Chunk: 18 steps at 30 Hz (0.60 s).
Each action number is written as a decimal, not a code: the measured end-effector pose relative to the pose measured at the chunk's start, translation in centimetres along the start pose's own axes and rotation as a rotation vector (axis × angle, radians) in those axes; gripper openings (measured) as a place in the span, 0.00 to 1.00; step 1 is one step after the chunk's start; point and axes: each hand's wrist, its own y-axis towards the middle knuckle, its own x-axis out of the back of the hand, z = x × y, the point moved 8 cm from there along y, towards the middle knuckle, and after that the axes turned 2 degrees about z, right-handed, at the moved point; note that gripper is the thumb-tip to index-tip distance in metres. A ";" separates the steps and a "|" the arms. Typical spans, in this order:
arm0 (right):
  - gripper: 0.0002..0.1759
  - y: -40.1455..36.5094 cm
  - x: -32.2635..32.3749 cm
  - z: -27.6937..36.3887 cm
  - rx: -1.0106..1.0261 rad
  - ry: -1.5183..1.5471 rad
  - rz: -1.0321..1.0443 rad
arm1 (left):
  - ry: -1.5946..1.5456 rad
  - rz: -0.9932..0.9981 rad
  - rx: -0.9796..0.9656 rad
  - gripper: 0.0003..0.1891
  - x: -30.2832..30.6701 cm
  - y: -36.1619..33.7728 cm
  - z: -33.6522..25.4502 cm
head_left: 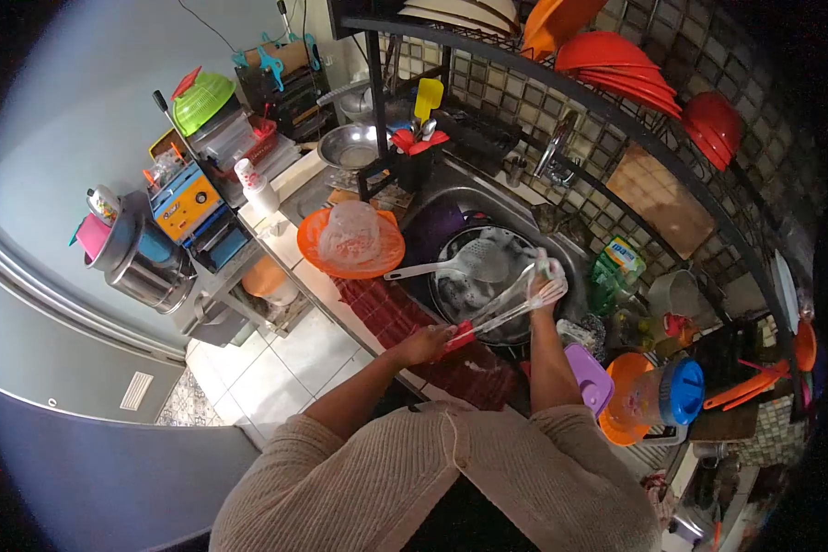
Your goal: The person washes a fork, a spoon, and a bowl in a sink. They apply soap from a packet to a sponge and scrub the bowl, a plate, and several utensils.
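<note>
Tongs (501,308) with a red handle are hanging over the sink (474,201), above a dark pan (465,299). An orange plate (315,253) is resting on the tabletop at ten o'clock from the tongs. The left hand (425,344) is gripping the red handle, fingers closed around it. The right hand (545,283), at two o'clock from the left one, is closing its foamy fingers on the tips. A white slotted spoon (460,265) is lying in the pan.

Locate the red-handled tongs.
Head view, centre: the red-handled tongs are held over the sink, with the red end in the left hand and the far end in the right hand, just below the white slotted spoon.
</note>
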 end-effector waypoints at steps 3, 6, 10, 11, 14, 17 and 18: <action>0.21 0.3 -2.8 -5.3 -0.300 0.319 0.042 | 0.219 -0.115 -0.233 0.23 0.9 -0.1 -1.8; 0.18 -2.9 -7.3 -9.3 -0.704 0.907 0.018 | -0.206 0.024 0.099 0.26 2.0 -0.9 -3.0; 0.20 -8.0 -12.9 -0.2 -0.947 1.201 0.432 | -0.369 -0.034 0.158 0.29 1.4 -0.2 -0.7; 0.20 -7.6 -12.5 -1.4 -0.944 1.202 0.428 | -0.293 -0.043 0.041 0.30 1.2 0.2 -0.6; 0.21 -5.8 -10.9 -3.3 -0.940 1.346 0.288 | -0.518 0.037 0.150 0.32 1.5 -0.3 -3.2; 0.26 -5.1 -7.4 -1.7 -0.986 1.097 -0.023 | -0.310 -0.081 -0.006 0.33 0.8 1.7 -1.5; 0.26 -5.0 -7.7 -2.2 -0.982 1.098 -0.013 | -0.310 -0.091 -0.005 0.33 1.7 1.4 -2.9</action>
